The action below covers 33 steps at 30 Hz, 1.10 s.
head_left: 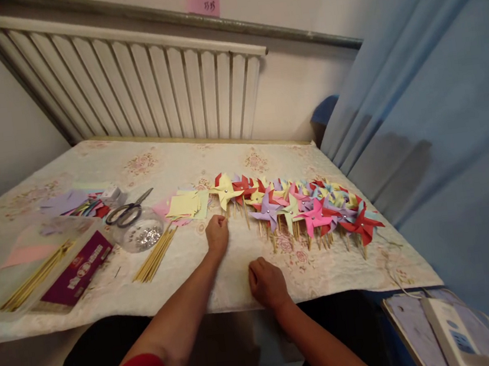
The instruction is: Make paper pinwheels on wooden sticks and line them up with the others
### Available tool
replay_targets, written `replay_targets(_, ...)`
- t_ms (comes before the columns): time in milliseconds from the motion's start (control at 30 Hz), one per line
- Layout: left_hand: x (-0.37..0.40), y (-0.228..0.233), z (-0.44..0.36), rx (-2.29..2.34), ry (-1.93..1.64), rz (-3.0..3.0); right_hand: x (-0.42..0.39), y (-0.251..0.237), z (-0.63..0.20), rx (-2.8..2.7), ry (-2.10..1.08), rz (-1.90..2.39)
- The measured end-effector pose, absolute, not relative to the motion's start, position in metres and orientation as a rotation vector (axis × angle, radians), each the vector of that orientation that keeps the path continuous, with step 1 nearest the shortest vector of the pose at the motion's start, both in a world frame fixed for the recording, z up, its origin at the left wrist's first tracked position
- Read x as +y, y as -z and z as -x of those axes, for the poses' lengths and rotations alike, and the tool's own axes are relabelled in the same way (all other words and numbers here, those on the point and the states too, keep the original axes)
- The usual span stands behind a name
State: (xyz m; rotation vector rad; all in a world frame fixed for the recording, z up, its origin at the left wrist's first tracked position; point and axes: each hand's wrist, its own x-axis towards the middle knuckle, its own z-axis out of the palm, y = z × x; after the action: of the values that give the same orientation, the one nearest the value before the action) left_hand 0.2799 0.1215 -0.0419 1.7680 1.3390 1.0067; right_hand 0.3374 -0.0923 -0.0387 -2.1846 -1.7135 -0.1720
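Note:
My left hand (pixel 217 234) is closed in a fist and rests on the tablecloth just below a pale yellow pinwheel (pixel 225 192). Nothing shows sticking out of it. My right hand (pixel 267 281), also a fist, lies nearer the table's front edge, with no object visible in it. To the right of the hands lies a crowd of paper pinwheels in red, pink, purple and yellow, among them a hot pink pinwheel (pixel 317 217) and a red pinwheel (pixel 362 225), all on thin wooden sticks. Yellow paper squares (pixel 183 204) are stacked left of the left hand.
Bamboo sticks (pixel 155 256), a clear dish of small metal fasteners (pixel 148 237) and scissors (pixel 128 212) lie on the left. Farther left are a plastic bag with a purple label (pixel 77 272) and coloured paper (pixel 64 203). A power strip (pixel 452 329) sits below right, by a blue curtain (pixel 444 140).

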Motion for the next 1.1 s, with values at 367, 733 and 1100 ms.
replay_targets(367,0.133,0.044,-0.291,1.310,-1.035,-1.804,-0.092,0.041,-0.338,-1.722,0.175,2.193)
replay_targets(733,0.136,0.039,-0.296,1.325,-0.996,-1.817,-0.092,0.038,-0.337,-1.720,0.169,2.205)
replay_targets(1100,0.140,0.044,-0.297,1.309,-0.988,-1.871,-0.091,0.037,-0.338,-1.727,0.185,2.236)
